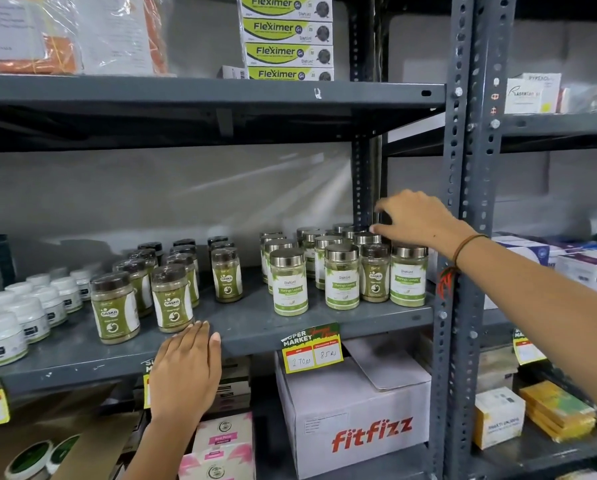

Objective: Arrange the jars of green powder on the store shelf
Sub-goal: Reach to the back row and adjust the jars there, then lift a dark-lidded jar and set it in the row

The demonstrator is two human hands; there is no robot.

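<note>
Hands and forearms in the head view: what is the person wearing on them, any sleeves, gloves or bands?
Both are bare: no gloves, and no sleeves in view. The right hand has a thin brown cord band round the wrist, with a red and dark tassel hanging below it. The left hand shows no ring, watch or band.

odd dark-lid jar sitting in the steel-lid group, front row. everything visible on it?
The dark-lid jar is clear plastic, filled with green-brown powder, with a white-and-green Gaska label and a dark shrink-wrapped cap. It stands upright in the front row between two steel-lid Moringa jars, close beside both. No hand touches it.
</note>
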